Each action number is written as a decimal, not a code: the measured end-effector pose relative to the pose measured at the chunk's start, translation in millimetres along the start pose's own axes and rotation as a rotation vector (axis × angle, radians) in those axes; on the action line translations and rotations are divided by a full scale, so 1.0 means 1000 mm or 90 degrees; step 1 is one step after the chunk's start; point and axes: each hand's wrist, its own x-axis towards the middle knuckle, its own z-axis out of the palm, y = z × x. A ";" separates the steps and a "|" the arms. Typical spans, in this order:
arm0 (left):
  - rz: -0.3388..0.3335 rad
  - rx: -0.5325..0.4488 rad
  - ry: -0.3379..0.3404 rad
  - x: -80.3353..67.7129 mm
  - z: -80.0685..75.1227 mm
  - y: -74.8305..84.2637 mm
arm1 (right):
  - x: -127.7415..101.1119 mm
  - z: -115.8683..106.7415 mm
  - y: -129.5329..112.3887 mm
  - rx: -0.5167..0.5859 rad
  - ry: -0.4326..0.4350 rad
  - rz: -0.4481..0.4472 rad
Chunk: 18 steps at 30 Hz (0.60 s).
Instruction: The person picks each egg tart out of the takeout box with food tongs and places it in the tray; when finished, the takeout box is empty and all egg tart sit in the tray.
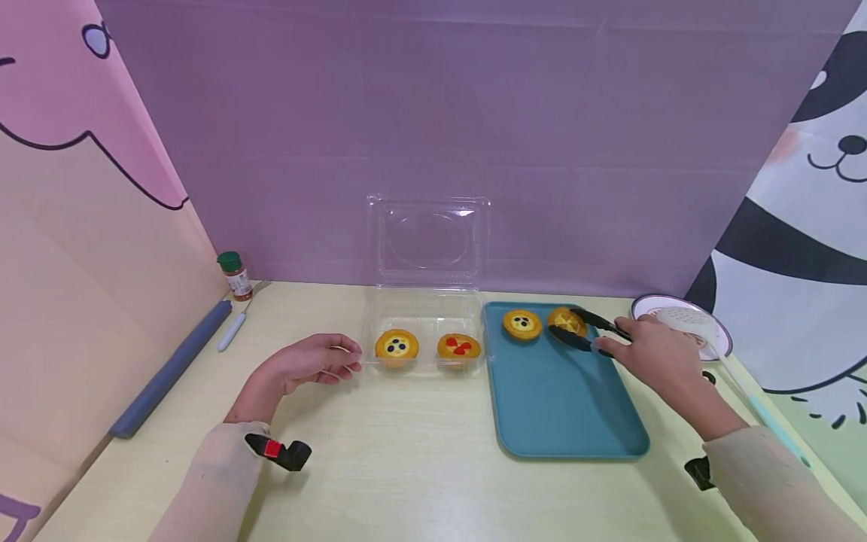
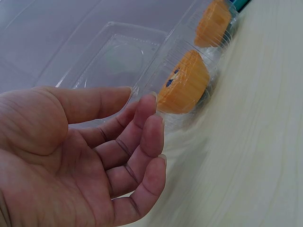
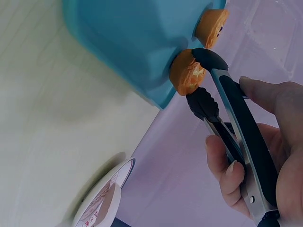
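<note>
**Tongs close on a tart at the back of the teal tray**

The yellow-topped tart [image 1: 567, 321] sits at the far end of the teal tray [image 1: 569, 406], caught between the two black tips of the tongs [image 1: 589, 331]; in the right wrist view the tips press its pastry sides, one above and one below; whether it rests on the tray or is lifted just clear cannot be told. The right hand [image 1: 653, 354] grips the tongs' handles, fingers curled round them and thumb along the top. Just beside this tart, to its left on the tray, stands a second tart with dark blueberry dots [image 1: 521, 324]; the two are close but apart.

Left of the tray, touching its edge, lies a clear plastic clamshell box [image 1: 425, 354] with its lid standing open against the purple backdrop; inside are a blueberry tart [image 1: 396, 346] in the left compartment and a tart with red fruit [image 1: 458, 348] in the right one. The left hand [image 1: 314, 361] lies on the table [image 1: 406, 467] with fingers relaxed and loosely spread, holding nothing, its fingertips at the box's left wall.

Behind the right hand a round plate [image 1: 718, 339] carries a white slotted spoon [image 1: 684, 318]; at the table's far left stand a green-capped spice jar [image 1: 235, 275] and a white-handled utensil [image 1: 232, 331].
</note>
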 end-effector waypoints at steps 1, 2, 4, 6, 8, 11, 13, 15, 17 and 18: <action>0.000 0.001 0.000 0.000 0.000 0.000 | 0.000 0.000 -0.001 -0.002 -0.002 0.000; 0.000 0.001 0.001 0.000 0.000 0.000 | 0.001 0.000 -0.001 -0.001 -0.006 0.002; 0.001 0.002 0.000 -0.001 0.000 0.001 | 0.001 -0.001 -0.002 0.001 -0.015 0.007; 0.001 0.003 0.001 -0.001 0.000 0.001 | 0.002 -0.001 -0.002 0.002 -0.026 0.013; 0.001 0.002 0.001 -0.001 0.001 0.001 | 0.004 -0.001 -0.003 0.002 -0.035 0.016; 0.001 0.002 0.001 0.000 0.001 0.000 | 0.005 -0.002 -0.003 -0.003 -0.042 0.016; 0.001 0.002 0.002 0.000 0.001 0.000 | 0.006 -0.002 -0.004 -0.005 -0.043 0.013; 0.002 0.003 0.001 0.001 0.000 -0.001 | 0.006 -0.003 -0.004 -0.007 -0.040 0.010; 0.001 0.004 0.002 0.001 0.000 -0.001 | 0.006 -0.003 -0.004 -0.007 -0.036 0.007; 0.002 0.004 0.001 0.000 0.000 0.000 | 0.006 -0.003 -0.004 -0.007 -0.035 0.006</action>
